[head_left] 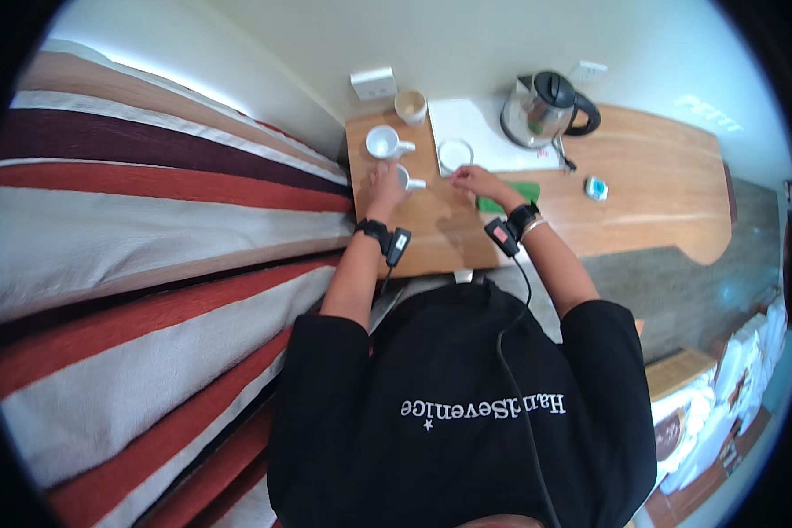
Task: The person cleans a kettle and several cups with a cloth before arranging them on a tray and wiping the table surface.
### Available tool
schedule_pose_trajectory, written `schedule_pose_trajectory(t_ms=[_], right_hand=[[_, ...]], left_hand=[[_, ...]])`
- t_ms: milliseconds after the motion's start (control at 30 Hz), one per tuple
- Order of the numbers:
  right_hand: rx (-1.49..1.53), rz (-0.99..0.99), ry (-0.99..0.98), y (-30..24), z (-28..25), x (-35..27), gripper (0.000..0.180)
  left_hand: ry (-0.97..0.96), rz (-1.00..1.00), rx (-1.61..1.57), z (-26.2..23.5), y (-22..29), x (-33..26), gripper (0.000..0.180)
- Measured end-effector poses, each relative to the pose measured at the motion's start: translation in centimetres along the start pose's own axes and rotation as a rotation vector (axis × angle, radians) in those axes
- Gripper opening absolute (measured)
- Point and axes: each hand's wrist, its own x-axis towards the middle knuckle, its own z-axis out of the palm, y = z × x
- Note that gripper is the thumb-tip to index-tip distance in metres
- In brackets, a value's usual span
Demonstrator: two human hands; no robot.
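My left hand [385,186] is closed around the left side of a white cup [404,178], whose handle points right. Just beyond it stands a second white cup [382,141], also with its handle to the right. My right hand [479,182] has its thumb and fingertips pinched together above the table; whatever may be between them is too small to make out. Beside and partly under that hand lies a green cloth [521,194]. A round, pale-rimmed thing like a glass [455,156] sits right beyond my right fingertips.
A kettle [537,114] with a black lid and handle stands on a white mat [471,117] at the back. A beige paper cup [410,107] is at the back left. Farther right on the wooden table [651,158] sits a small white device [596,187]. A striped curtain [176,255] borders the left side.
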Motion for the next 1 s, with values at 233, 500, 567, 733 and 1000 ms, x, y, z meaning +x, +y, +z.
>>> schedule_pose_trajectory(t_ms=[233, 500, 567, 733, 1000], right_hand=[[0.028, 0.166, -0.002, -1.7, 0.1, -0.9, 0.026], [0.075, 0.164, -0.020, -6.0, -2.0, 0.4, 0.038], [0.285, 0.126, -0.009, -7.2, -3.1, 0.2, 0.056], [0.471, 0.019, 0.056, -9.8, -6.3, 0.1, 0.074], [0.115, -0.049, 0.252, -8.2, -13.2, 1.6, 0.077]], left_hand=[[-0.119, 0.001, 0.015, -0.8, -1.5, 1.3, 0.086], [-0.283, 0.162, -0.552, -3.5, -1.0, 3.2, 0.082], [-0.389, -0.032, -0.899, -5.2, 2.2, 3.8, 0.082], [-0.423, -0.135, -1.475, -7.5, 7.8, 5.2, 0.056], [-0.267, -0.222, -1.141, -4.3, 12.3, 9.1, 0.064]])
